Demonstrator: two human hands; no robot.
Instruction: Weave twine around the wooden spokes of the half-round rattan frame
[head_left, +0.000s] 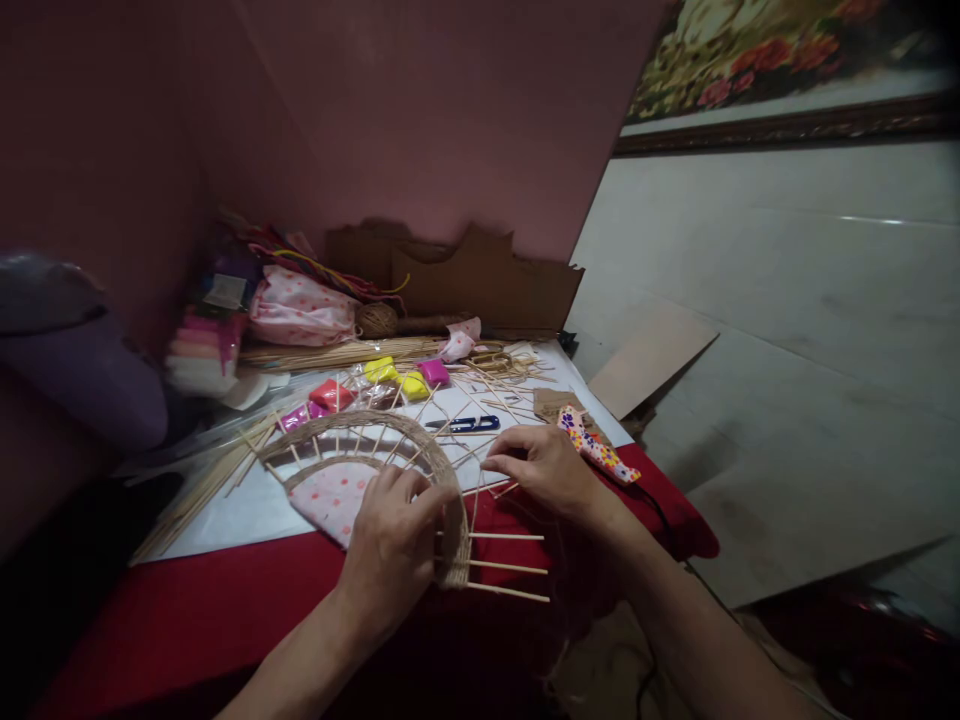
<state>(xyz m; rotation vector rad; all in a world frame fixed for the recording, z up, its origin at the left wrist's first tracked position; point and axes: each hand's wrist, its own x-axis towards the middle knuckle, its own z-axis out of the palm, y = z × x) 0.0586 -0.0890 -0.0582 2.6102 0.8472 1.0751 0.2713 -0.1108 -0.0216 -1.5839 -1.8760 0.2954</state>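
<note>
A fan-shaped piece (420, 432) made of wooden sticks, with bands of brown twine woven through them, stands at the table's front edge. Pink dotted fabric (330, 497) covers its inner part. My left hand (397, 530) grips it near the right end of the woven band, fingers partly hidden behind it. Bare stick ends (510, 568) poke out to the right. To the right of the band, my right hand (544, 465) pinches a thin strand of twine (475, 490) that runs to the weave. Close to the right hand lies a flower-patterned strip (596, 445).
Blue-handled thread snips (472, 425) lie behind the woven piece. Yellow packets (381, 370), a magenta packet (433, 373) and loose sticks (206, 490) are spread on the white sheet. Farther back are a twine ball (377, 320), a dotted cloth bundle (304, 308) and cardboard (480, 280).
</note>
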